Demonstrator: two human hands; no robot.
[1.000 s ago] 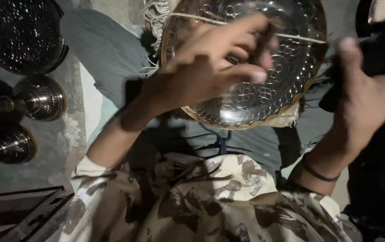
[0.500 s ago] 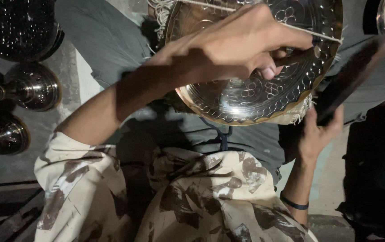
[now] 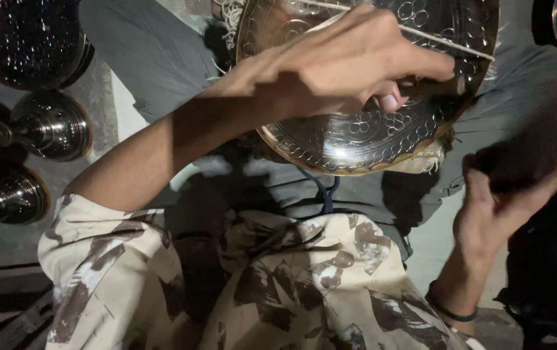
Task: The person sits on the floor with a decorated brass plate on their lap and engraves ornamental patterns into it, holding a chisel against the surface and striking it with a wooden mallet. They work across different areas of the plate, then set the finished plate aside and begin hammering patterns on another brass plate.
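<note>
While three dark polished metal vessels (image 3: 48,126) sit parked off to the person's left on the floor, an engraved metal plate (image 3: 363,139) rests tilted on the lap over a frayed cloth (image 3: 424,161), likely so the patterned face takes the light. Left hand (image 3: 350,65) reaches across from a bent elbow, fingers curled together and pinching a small tool against the plate's surface, probably bracing for fine work. Right hand (image 3: 505,194), blurred, is raised at the plate's right with a dark object; can't tell how firmly it's gripped.
</note>
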